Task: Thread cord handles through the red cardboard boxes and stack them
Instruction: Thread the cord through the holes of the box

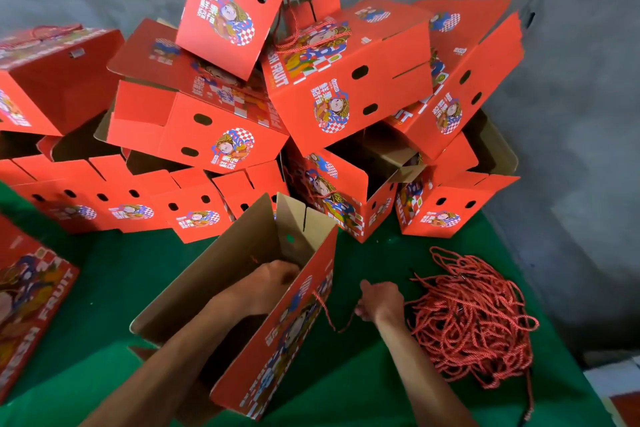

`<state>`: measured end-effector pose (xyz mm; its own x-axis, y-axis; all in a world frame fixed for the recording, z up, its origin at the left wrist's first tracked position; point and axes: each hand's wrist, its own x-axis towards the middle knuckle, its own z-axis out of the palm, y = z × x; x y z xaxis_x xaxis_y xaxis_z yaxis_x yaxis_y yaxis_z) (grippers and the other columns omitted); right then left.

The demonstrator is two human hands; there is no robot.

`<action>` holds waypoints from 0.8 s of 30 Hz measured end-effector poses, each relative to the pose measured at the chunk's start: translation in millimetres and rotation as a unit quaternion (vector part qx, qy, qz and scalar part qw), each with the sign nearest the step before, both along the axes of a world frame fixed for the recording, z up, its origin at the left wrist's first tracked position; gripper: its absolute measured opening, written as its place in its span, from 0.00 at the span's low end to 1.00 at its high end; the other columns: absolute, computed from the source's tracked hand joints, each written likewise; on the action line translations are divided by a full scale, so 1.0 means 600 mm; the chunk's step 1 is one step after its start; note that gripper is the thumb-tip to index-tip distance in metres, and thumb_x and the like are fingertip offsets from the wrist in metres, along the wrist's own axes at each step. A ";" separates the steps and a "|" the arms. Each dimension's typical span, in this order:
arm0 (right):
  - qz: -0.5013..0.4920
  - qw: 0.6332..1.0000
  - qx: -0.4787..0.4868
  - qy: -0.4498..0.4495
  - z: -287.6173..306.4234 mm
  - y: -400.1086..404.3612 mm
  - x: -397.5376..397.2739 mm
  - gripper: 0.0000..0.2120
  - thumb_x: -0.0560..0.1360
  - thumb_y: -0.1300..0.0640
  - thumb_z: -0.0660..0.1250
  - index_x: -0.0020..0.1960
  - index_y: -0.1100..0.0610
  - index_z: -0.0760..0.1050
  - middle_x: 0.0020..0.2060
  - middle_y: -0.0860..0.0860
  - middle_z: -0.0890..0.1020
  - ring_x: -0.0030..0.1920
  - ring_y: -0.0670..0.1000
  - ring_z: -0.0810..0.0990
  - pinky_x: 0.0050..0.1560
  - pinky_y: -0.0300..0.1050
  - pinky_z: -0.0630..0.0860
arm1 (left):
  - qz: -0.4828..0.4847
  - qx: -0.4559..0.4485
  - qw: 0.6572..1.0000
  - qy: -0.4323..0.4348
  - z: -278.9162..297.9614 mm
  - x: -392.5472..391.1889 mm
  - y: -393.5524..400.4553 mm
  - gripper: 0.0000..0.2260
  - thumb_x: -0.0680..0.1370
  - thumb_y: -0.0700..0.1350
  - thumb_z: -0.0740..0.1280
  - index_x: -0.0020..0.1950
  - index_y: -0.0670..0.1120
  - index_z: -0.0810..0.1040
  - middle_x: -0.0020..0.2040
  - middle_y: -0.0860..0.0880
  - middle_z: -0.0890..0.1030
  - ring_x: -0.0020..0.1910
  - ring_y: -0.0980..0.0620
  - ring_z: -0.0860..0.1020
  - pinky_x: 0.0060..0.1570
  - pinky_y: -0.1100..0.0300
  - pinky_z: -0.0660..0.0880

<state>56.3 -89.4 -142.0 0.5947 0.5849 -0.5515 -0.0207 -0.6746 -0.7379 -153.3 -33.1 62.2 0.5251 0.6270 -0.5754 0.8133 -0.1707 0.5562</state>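
Cord (327, 310) hangs outside the open box (277, 340), pinched by the right hand (379, 302); the left hand (273, 282) reaches inside, its grip hidden.

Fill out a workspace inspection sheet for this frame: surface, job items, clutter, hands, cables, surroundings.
Surface: green cloth on the work surface.
Job's things: open box lying in front; cord hanging from its red side; loose cord pile to the right; box heap behind, some already corded.
Clutter: flat printed box at the left edge.
Hands: left hand inside the open box; right hand pinching the cord outside.
Cables: nothing seen.
Surroundings: grey wall.
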 end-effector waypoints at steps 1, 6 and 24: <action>0.017 0.998 -0.046 -0.037 -0.012 -0.001 0.014 0.20 0.83 0.51 0.66 0.40 0.65 0.81 0.32 0.57 0.86 0.31 0.55 0.86 0.39 0.52 0.85 | 0.042 -0.006 0.999 0.005 -0.009 -0.002 0.002 0.17 0.87 0.38 0.53 0.69 0.34 0.75 0.67 0.34 0.78 0.68 0.37 0.75 0.68 0.49 0.70; -0.004 0.993 -0.090 -0.072 -0.046 0.015 0.065 0.20 0.81 0.49 0.69 0.46 0.68 0.81 0.35 0.60 0.86 0.30 0.58 0.86 0.41 0.56 0.86 | 0.089 -0.026 0.996 0.006 -0.028 -0.024 0.002 0.26 0.87 0.56 0.52 0.67 0.36 0.77 0.64 0.35 0.80 0.64 0.35 0.78 0.66 0.40 0.74; 0.164 0.970 0.165 -0.067 0.034 -0.034 -0.036 0.09 0.73 0.58 0.77 0.47 0.47 0.80 0.41 0.45 0.87 0.41 0.43 0.86 0.41 0.35 0.80 | 0.187 -0.193 0.960 -0.072 -0.076 -0.153 -0.027 0.28 0.65 0.56 0.72 0.62 0.47 0.78 0.50 0.46 0.88 0.48 0.45 0.87 0.56 0.50 0.82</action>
<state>34.8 -110.0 -121.7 0.3990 0.8871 -0.2321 0.2659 -0.3542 -0.8965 -244.9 -49.2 16.6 0.3952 0.5414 -0.7421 0.6877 0.3612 0.6298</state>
